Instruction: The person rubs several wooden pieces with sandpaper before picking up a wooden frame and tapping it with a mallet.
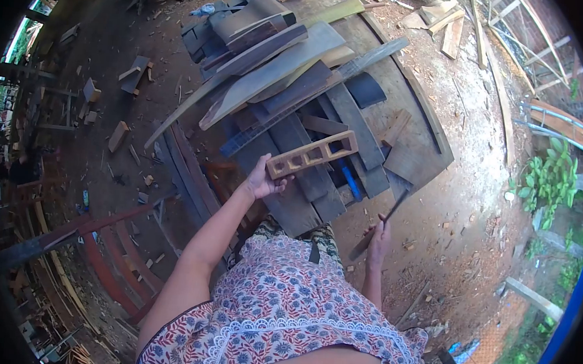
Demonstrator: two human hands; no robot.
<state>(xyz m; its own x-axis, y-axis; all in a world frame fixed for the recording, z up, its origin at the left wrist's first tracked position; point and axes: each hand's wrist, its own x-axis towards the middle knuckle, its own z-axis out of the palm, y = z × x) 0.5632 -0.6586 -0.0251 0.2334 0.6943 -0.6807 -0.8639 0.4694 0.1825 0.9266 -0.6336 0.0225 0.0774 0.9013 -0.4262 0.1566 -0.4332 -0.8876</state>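
Left arm (204, 243), bare, reaching forward; left hand (261, 182) gripping, fingers (280, 185) curled, thumb (264, 160) extended; right forearm (373, 284), bare, at the side; right hand (379, 242) closed, gripping, less far forward.

block (312, 147) in left grip (263, 182), above planks (356, 127); tool (397, 205) in right grip (378, 241); plant (549, 179) farther right

Daylight falls hardest on the right, where the dirt ground (488, 137) glares almost white and loses its texture. The left side sinks into dim brown shade, its clutter soft and hard to make out, with bright gaps at the far edge. The slotted wooden block (310, 148) and left hand (263, 180) look fairly sharp in even, muted light. Fisheye distortion bends the margins, which fade into black corners.
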